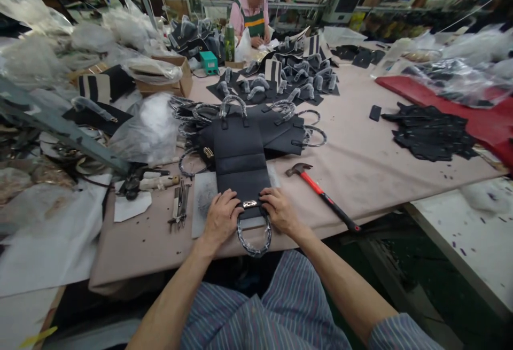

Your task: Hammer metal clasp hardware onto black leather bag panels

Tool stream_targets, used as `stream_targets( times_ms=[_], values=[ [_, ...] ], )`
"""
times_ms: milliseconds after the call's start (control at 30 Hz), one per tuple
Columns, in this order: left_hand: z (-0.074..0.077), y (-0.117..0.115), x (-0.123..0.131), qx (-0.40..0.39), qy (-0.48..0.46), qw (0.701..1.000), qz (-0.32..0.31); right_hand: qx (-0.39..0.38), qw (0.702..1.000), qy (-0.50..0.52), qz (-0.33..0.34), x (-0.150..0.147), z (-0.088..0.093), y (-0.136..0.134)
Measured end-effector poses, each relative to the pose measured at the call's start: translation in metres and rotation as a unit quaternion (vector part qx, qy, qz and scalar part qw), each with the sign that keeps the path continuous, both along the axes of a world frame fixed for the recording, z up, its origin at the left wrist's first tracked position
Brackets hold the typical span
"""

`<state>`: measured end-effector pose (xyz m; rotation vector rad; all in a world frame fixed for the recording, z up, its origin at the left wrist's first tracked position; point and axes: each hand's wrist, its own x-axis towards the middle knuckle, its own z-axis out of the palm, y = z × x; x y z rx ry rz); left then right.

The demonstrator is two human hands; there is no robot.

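A flat black leather bag panel (239,152) lies unfolded on the beige table (360,163) in front of me. Its near end carries a small metal clasp (249,204) and a plastic-wrapped round handle (254,240) that hangs over the table edge. My left hand (219,215) presses on the panel just left of the clasp, fingers curled against the leather. My right hand (279,210) does the same on the right side. Both sets of fingertips meet at the clasp.
A red-handled hammer (323,196) lies right of my hands; small metal tools (179,204) lie left. More bag panels with wrapped handles (280,125) are stacked behind. Black cut pieces (430,136) and a red sheet (473,115) are at right. A person (251,10) works at the far end.
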<state>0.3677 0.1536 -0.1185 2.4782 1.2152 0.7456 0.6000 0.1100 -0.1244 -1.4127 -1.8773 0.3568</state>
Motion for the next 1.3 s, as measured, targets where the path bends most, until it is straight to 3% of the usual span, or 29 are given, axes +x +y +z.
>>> stream_targets(
  times_ms=[100, 267, 400, 500, 633, 733, 800, 867, 933, 1033, 1167, 1300],
  values=[
    [-0.001, 0.001, 0.0, 0.007, -0.005, 1.0, 0.002, 0.014, 1.0, 0.003, -0.024, -0.001, 0.002, -0.006],
    [-0.003, 0.001, -0.001, 0.002, -0.017, 1.0, 0.004, 0.081, 0.985, 0.02, -0.151, -0.001, 0.013, -0.031],
    [-0.001, 0.002, -0.001, -0.011, -0.023, 1.0, 0.013, 0.03, 0.996, -0.046, -0.075, 0.002, 0.023, -0.038],
    [0.002, -0.001, -0.001, -0.015, -0.032, 0.999, 0.015, 0.056, 0.992, -0.017, -0.109, 0.005, 0.025, -0.033],
    [0.002, -0.005, 0.0, -0.027, -0.056, 0.998, 0.015, 0.026, 0.998, -0.057, -0.033, 0.01, 0.011, -0.019],
    [0.005, -0.005, -0.002, -0.053, -0.093, 0.994, 0.02, 0.026, 0.998, -0.059, -0.011, 0.012, -0.006, -0.012],
    [0.013, -0.003, -0.012, -0.062, -0.126, 0.988, 0.057, 0.03, 0.998, -0.048, -0.002, 0.014, -0.015, -0.011],
    [0.023, 0.003, -0.034, -0.058, -0.128, 0.981, 0.134, 0.035, 0.999, -0.035, 0.007, 0.017, -0.02, -0.012],
    [0.035, 0.013, -0.064, -0.068, -0.071, 0.966, 0.24, 0.039, 0.999, -0.022, 0.01, 0.019, -0.023, -0.013],
    [0.05, 0.031, -0.113, -0.158, 0.059, 0.918, 0.36, 0.041, 0.999, -0.013, 0.005, 0.02, -0.026, -0.012],
    [0.056, 0.051, -0.144, -0.309, 0.161, 0.87, 0.348, 0.039, 0.999, -0.02, 0.0, 0.02, -0.031, -0.01],
    [0.05, 0.06, -0.138, -0.412, 0.129, 0.844, 0.317, 0.039, 0.999, -0.018, -0.009, 0.018, -0.029, -0.011]
  ],
)
